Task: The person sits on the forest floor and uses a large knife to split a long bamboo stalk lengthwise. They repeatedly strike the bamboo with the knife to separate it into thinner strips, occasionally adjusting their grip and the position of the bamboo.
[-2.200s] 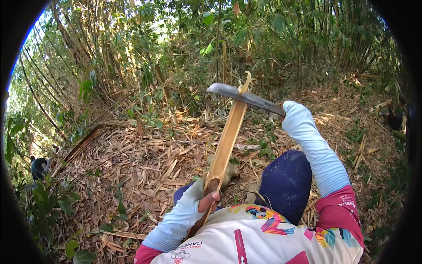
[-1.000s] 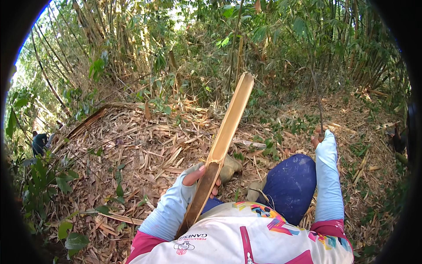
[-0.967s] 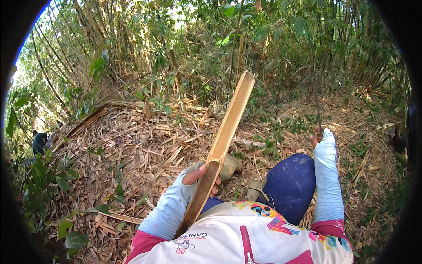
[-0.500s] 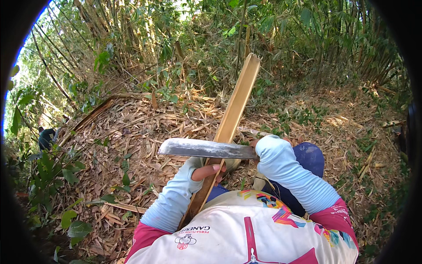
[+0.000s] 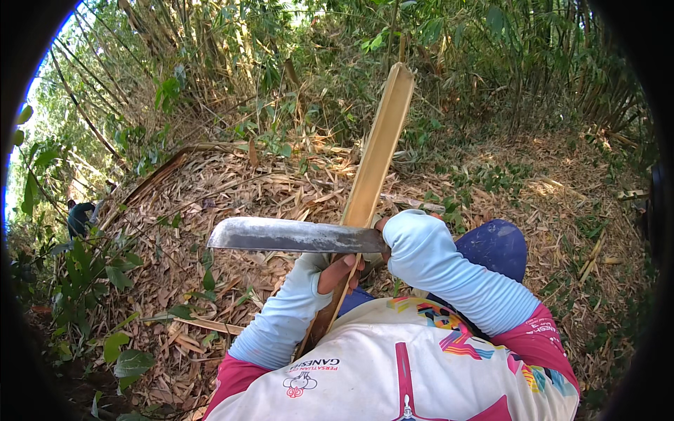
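Head view: person looks down at own hands, outdoors in a bamboo grove.
Slat: split bamboo slat (image 5: 375, 151), pale yellow, stands tilted, top leaning away and to the right, lower end running down toward the person's chest.
Left hand: left hand (image 5: 338, 270) in a light blue sleeve, grip clenched around the slat's lower part, fingers wrapped on it.
Right hand: right hand (image 5: 411, 235) mostly hidden by its light blue sleeve; forearm comes across from the right. Its grip is at the blade's handle end, just right of the slat; clenched on the handle as far as the sleeve lets me see.
Blade: broad grey blade (image 5: 295, 235), lying level, tip pointing left, crossing the slat just above the left hand. Touching the slat or just in front of it: cannot tell.
Knee: dark blue knee (image 5: 498, 242) just right of the right forearm.
Shirt: white shirt (image 5: 393, 372) with coloured pattern fills the lower edge.
Ground: dry bamboo leaves (image 5: 232, 189) cover the ground around the slat.
Background: green bamboo stems (image 5: 210, 56) behind; another person (image 5: 81, 217) far left, small, well apart.
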`<state>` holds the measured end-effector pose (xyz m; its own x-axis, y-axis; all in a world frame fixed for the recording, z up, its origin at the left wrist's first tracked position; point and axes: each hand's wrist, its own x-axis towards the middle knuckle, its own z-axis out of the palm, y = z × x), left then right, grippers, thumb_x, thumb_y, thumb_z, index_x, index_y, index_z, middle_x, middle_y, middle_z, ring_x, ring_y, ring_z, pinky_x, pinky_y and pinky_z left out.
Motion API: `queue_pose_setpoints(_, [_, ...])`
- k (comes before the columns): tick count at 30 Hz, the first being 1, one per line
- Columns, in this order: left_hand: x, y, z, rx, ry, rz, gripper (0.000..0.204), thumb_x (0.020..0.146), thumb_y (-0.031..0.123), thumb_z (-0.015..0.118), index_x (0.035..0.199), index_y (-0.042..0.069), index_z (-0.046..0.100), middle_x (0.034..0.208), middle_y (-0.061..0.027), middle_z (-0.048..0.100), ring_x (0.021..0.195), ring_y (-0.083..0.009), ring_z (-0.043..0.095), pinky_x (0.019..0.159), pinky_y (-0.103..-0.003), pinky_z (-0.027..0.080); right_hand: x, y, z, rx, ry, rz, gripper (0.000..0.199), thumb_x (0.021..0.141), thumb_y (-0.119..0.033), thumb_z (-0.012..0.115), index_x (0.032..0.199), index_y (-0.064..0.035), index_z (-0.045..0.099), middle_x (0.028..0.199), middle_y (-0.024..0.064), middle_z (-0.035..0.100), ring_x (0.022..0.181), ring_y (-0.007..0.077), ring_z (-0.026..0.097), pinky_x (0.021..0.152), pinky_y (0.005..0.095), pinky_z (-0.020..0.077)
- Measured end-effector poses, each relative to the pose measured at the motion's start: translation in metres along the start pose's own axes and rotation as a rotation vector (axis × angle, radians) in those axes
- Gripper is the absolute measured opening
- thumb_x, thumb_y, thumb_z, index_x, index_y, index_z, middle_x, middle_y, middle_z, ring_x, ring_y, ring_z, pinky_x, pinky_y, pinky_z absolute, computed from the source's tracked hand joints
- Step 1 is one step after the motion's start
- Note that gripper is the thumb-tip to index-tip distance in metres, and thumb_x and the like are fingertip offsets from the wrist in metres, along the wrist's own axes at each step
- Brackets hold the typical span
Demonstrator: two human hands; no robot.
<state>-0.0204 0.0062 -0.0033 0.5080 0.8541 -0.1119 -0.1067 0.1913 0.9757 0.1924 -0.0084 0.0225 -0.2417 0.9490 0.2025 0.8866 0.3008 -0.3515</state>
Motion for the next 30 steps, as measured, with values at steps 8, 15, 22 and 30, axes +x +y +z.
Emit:
queue_pose_setpoints(8, [0.02, -0.011, -0.022, 0.001, -0.193, -0.031, 0.029, 0.098, 0.023, 0.062, 0.114, 0.0, 0.056, 0.085, -0.0094, 0.064, 0.06, -0.0191, 0.064, 0.052, -0.031, 0.053, -0.001, -0.01, 0.009, -0.004, -0.067, -0.045, 0.031, 0.066, -0.013, 0.071, 0.097, -0.011, 0.069, 0.074, 0.0134, 0.066, 0.073, 0.0337, 0.066, 0.065, 0.0449, 0.0514])
queue_pose_setpoints(15, [0.02, -0.013, -0.028, 0.074, -0.203, -0.043, 0.042, 0.09, 0.02, 0.07, 0.122, 0.001, 0.051, 0.087, -0.0145, 0.067, 0.07, -0.0249, 0.067, 0.059, -0.036, 0.056, 0.0, -0.012, 0.013, -0.117, -0.112, -0.02, 0.029, 0.067, -0.016, 0.069, 0.095, -0.0138, 0.069, 0.074, 0.0107, 0.067, 0.075, 0.0329, 0.067, 0.071, 0.0505, 0.046])
queue_pose_setpoints(22, [0.001, -0.016, -0.031, -0.124, -0.242, -0.035, 0.069, 0.076, 0.015, 0.063, 0.139, -0.004, 0.044, 0.121, -0.0235, 0.062, 0.087, -0.0292, 0.069, 0.072, -0.043, 0.061, 0.011, -0.004, 0.019, -0.141, -0.174, 0.065, 0.027, 0.068, -0.017, 0.07, 0.095, -0.0145, 0.069, 0.074, 0.0102, 0.068, 0.076, 0.0313, 0.068, 0.07, 0.0505, 0.0459])
queue_pose_setpoints(30, [-0.007, -0.015, -0.032, -0.172, -0.247, -0.154, 0.088, 0.068, 0.021, 0.068, 0.146, -0.002, 0.034, 0.127, -0.0244, 0.057, 0.089, -0.0305, 0.069, 0.072, -0.044, 0.061, 0.015, 0.007, 0.033, -0.111, -0.113, 0.111, 0.024, 0.07, -0.016, 0.071, 0.093, -0.0139, 0.069, 0.075, 0.0109, 0.068, 0.074, 0.0311, 0.068, 0.069, 0.0463, 0.0488])
